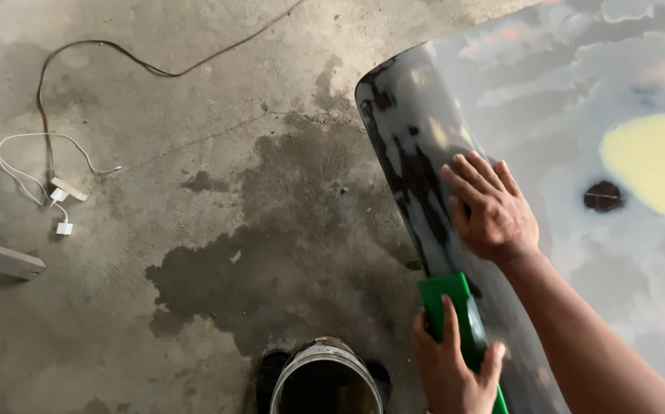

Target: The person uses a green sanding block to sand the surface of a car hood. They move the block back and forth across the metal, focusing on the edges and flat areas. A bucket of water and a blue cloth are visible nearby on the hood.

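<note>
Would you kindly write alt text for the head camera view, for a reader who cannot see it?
A person's right hand lies flat on a sanded grey car panel with a yellow filler patch, while the left hand presses a green sanding block against the panel's edge. Below are a stained concrete floor, a bucket and loose cables.

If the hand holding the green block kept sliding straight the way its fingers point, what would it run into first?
Most likely the other hand. The left hand presses a green sanding block on the grey car panel, pointing up along its edge; the right hand lies flat just ahead.
</note>
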